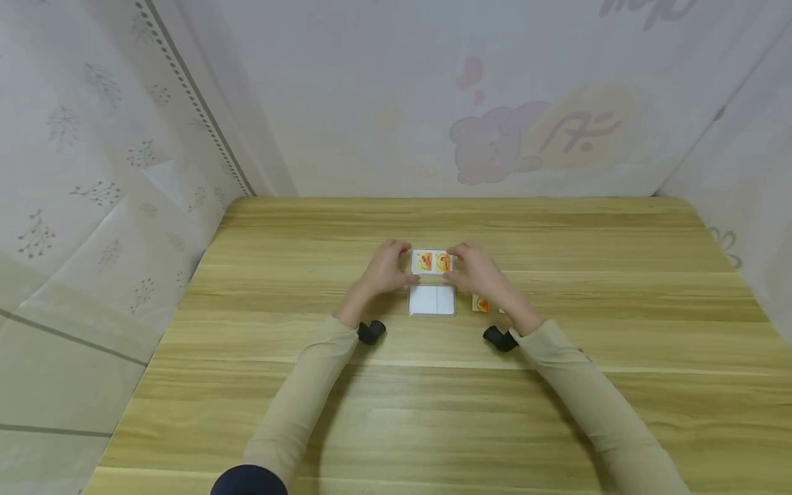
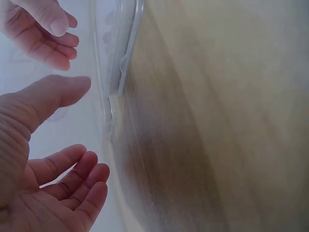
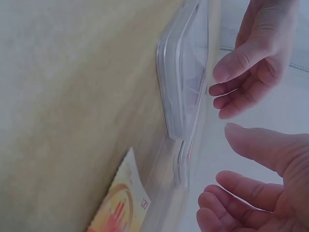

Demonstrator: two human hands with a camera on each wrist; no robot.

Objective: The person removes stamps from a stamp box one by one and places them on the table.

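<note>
The left hand (image 1: 388, 268) and right hand (image 1: 475, 269), thumbs and fingers apart, flank a clear case (image 1: 415, 262) with two stamps (image 1: 424, 261); contact is unclear. Another case (image 1: 423, 300) lies wristward between them, a loose stamp (image 1: 480, 304) near the right wrist.

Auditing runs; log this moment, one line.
far case: two stamps; left hand: at left end; right hand: at right end; near case: white
</note>
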